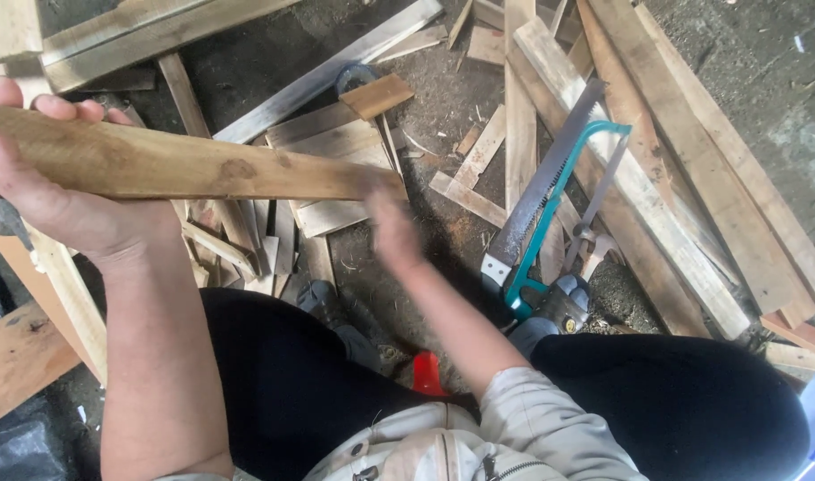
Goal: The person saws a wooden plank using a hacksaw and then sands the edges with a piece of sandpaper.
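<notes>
Left hand: the left hand [47,191] is clenched around one end of a long wooden plank [185,165], thumb over the top edge and fingers curled under it.
Plank: it runs roughly level across the person's lap, held up off the ground from the left edge of the view toward the middle.
Right hand: the right hand [391,227] is at the plank's far end, blurred; whether it grips the wood or only touches it cannot be told.
Saws: a handsaw [541,187] with a long toothed blade lies on the ground just right of the right hand, beside a teal-framed hacksaw [572,191].
Ground: dark dirt floor [443,98] strewn with wood offcuts [336,142] and long boards [656,169] to the right.
Legs: black trousers [291,374], with a small red object [428,374] between the knees.
</notes>
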